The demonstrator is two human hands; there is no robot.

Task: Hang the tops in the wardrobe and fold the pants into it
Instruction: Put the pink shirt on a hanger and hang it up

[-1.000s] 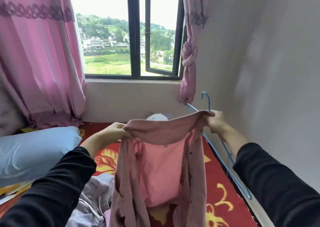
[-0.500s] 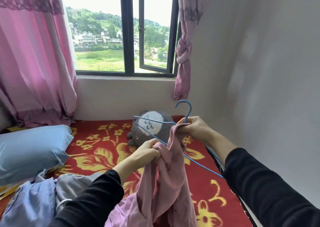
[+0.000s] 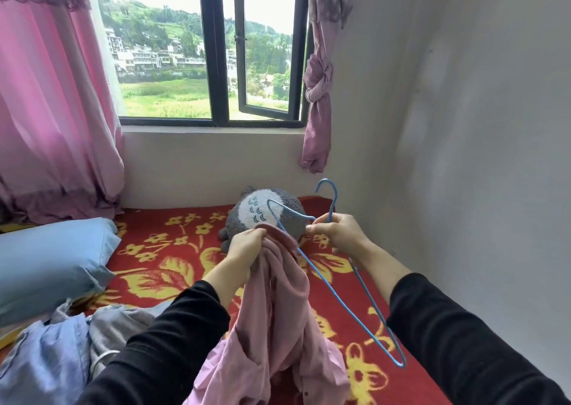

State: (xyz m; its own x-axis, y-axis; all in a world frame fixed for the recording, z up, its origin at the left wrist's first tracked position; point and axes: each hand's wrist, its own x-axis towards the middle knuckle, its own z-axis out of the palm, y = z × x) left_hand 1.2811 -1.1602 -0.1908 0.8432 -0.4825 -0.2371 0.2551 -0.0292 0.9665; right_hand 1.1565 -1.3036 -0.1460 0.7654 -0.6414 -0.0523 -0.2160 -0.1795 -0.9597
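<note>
A pink top [image 3: 278,305] hangs bunched over the bed. My left hand [image 3: 244,247] grips it at its upper edge. My right hand [image 3: 336,231] holds a blue wire hanger [image 3: 343,302] at the base of its hook. One end of the hanger points left, just above the top's gathered edge; the other end slants down toward the lower right. The hanger's arm crosses close beside the fabric; whether it is inside the garment I cannot tell. The wardrobe is out of sight.
A red bedspread with yellow flowers [image 3: 173,268] covers the bed. A grey and white plush toy [image 3: 262,210] lies under the window. A blue pillow [image 3: 52,262] sits left, and blue and grey clothes [image 3: 71,346] are heaped at the lower left. A white wall [image 3: 463,157] runs close on the right.
My left hand has gathered the spread-out top into a bunch near the middle. My right hand has let go of the fabric and now holds only the hanger, tipped so its left end meets the top.
</note>
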